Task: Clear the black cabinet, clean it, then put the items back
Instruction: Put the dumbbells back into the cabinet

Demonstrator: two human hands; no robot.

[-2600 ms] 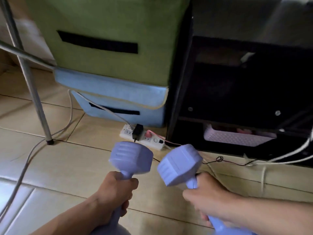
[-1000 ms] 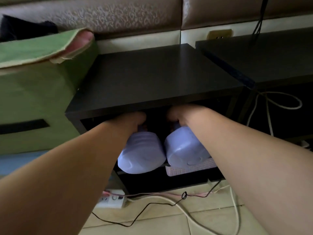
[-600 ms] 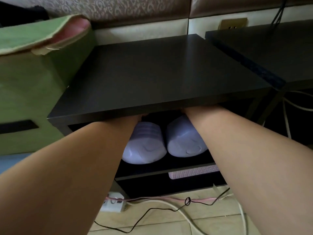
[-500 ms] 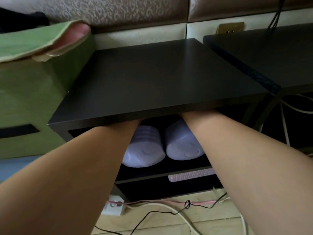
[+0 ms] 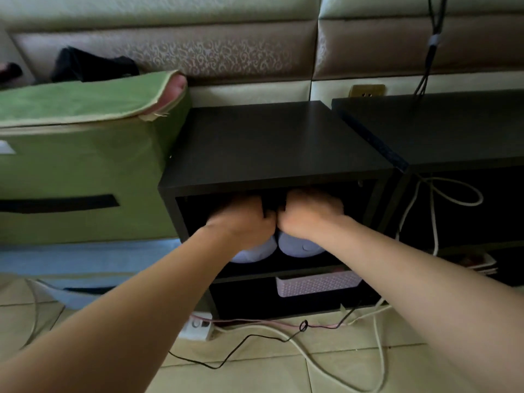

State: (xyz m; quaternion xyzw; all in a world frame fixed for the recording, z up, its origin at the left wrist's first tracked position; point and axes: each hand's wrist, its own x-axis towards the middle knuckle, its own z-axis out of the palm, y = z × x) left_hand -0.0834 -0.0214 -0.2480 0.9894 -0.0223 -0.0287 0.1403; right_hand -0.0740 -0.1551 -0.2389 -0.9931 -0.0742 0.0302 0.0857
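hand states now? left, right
Left hand: closed around the left dumbbell.
Right hand: closed around the right dumbbell.

Both hands (image 5: 279, 218) blurred, hiding most of two dumbbells (image 5: 300, 246).
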